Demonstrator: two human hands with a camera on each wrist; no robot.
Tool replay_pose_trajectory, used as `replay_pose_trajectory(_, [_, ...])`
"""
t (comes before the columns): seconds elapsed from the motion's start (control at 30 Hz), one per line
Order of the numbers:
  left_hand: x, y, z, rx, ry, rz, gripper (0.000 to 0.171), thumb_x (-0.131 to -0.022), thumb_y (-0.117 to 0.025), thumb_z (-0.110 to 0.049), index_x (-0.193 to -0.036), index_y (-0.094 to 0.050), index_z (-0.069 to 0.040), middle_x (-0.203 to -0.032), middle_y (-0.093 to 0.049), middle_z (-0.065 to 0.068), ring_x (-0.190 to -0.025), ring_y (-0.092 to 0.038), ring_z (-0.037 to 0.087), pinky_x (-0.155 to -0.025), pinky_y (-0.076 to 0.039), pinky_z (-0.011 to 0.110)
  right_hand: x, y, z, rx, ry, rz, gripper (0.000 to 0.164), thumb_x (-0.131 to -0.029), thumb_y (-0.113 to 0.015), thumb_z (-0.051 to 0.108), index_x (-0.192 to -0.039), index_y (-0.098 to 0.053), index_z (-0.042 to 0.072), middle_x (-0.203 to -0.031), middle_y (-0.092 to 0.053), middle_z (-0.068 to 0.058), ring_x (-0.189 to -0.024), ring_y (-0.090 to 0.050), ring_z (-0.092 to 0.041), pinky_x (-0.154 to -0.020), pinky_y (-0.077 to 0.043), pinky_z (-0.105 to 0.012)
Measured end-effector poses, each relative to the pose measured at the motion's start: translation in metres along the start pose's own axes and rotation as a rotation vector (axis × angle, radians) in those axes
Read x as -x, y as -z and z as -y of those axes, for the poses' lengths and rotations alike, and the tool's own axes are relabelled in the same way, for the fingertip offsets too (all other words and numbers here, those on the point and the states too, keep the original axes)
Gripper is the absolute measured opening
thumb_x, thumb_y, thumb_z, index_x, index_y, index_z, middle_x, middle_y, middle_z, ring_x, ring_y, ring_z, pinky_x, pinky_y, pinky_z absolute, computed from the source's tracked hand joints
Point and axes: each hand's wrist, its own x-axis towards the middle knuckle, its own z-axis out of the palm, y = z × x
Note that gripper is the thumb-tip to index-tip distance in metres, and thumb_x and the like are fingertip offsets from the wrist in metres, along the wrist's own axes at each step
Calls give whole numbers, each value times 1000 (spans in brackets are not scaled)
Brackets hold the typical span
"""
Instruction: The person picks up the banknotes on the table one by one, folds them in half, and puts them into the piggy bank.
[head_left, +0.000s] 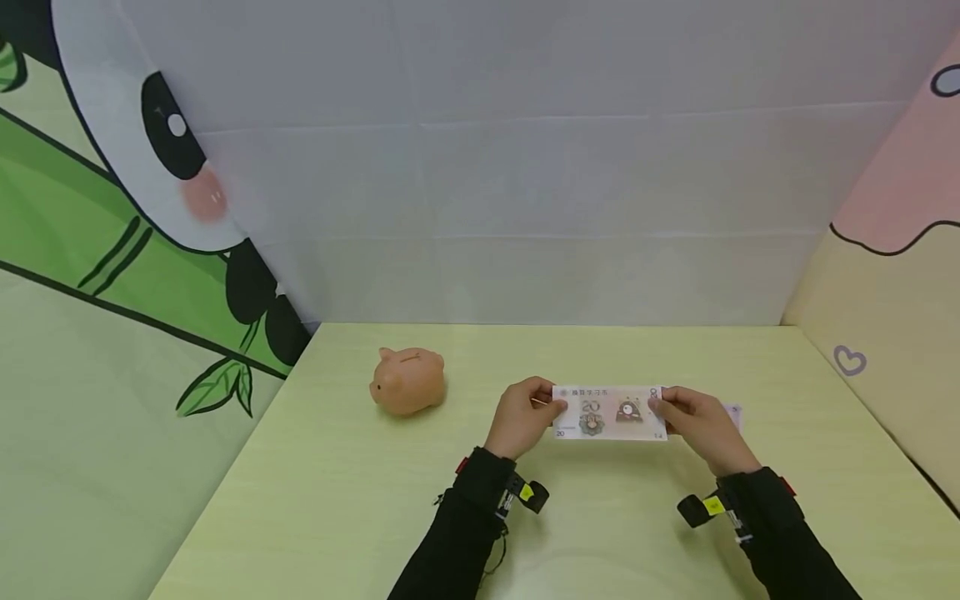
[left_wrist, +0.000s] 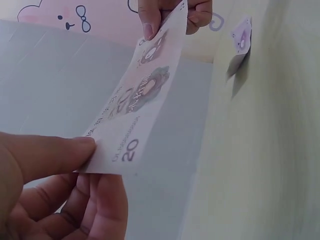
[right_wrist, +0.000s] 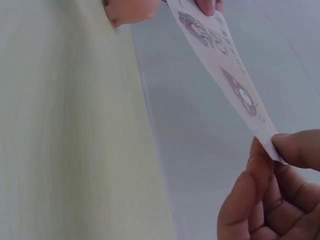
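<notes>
A play banknote [head_left: 610, 413], pale pink with a printed 20 and a small cartoon figure, is stretched flat between both hands above the table. My left hand [head_left: 523, 417] pinches its left end between thumb and fingers. The right hand [head_left: 703, 427] pinches the opposite end the same way. In the left wrist view the note [left_wrist: 137, 95] runs away from the thumb toward the other hand. Behind the right hand, a second, purple-printed note [head_left: 733, 415] stands bent on the table, mostly hidden in the head view; more of that purple note [left_wrist: 241, 45] shows in the left wrist view.
An orange piggy bank [head_left: 408, 382] with a slot on its back stands left of the hands on the pale yellow table [head_left: 315, 500]. A grey-white cloth wall [head_left: 525, 183] rises behind the table, with cartoon-printed panels at both sides.
</notes>
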Motion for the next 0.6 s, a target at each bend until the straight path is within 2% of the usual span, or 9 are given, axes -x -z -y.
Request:
replay_pose_trajectory(0.17, [1, 12, -2, 27, -41, -40, 18, -91, -69, -10, -106, -68, 0, -92, -67, 15, -73, -61, 13, -63, -53, 21, -1, -6, 14, -23, 20, -24, 34, -101, -55, 29, -114, -60, -3, -101, -65, -11, -81, -62, -12, -77, -57, -26])
replay_pose_trajectory(0.4, [0, 24, -4, 79, -49, -98, 20, -91, -69, -10, -107, -67, 1, -95, -67, 17, -75, -61, 16, -67, -55, 22, -6, -11, 28, -90, 57, -39, 33, -100, -58, 27, -113, -61, -3, -98, -67, -9, -78, -64, -12, -75, -58, -27])
replay_pose_trajectory(0.6, [-3, 31, -3, 108, -45, -135, 17, -93, -67, -12, -107, -68, -2, -97, -68, 16, -76, -59, 15, -71, -58, 28, -15, -18, 33, -168, 115, -61, 30, -99, -60, 23, -111, -61, -5, -87, -65, 3, -76, -62, -9, -72, -57, -23])
